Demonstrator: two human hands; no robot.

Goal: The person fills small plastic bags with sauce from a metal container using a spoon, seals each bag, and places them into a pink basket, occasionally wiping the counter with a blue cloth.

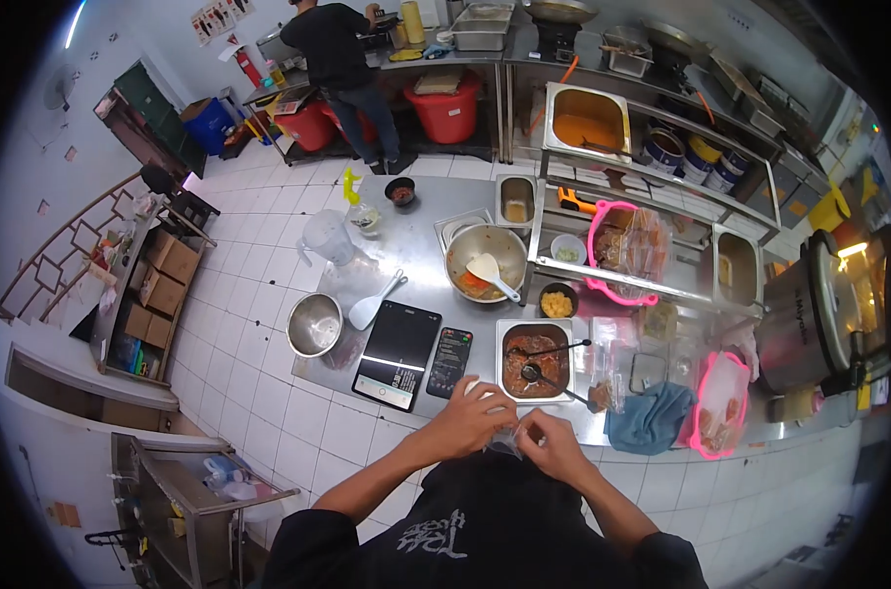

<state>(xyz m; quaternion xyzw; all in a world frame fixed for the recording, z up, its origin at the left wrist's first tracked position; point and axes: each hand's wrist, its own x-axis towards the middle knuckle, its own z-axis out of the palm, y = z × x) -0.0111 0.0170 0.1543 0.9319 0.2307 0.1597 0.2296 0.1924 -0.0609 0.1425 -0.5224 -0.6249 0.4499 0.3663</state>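
Close to my body, at the front edge of the steel table, my left hand (475,420) and my right hand (549,442) pinch a small clear plastic bag (505,442) between them. The fingers of both are bent and pressed together. Just beyond them is a square steel pan (507,388) of red sauce with two black ladles in it. A phone (451,361) and a tablet (397,355) lie to the left of the pan. Behind it stands a steel bowl (485,239) with a white spatula (488,267) inside.
Left on the table are a steel bowl (315,325), a clear jug (328,238) and a spray bottle (362,213). A blue cloth (650,419) and pink baskets (717,406) lie right, near a large cooker (805,312). Another person (340,59) stands at the back counter.
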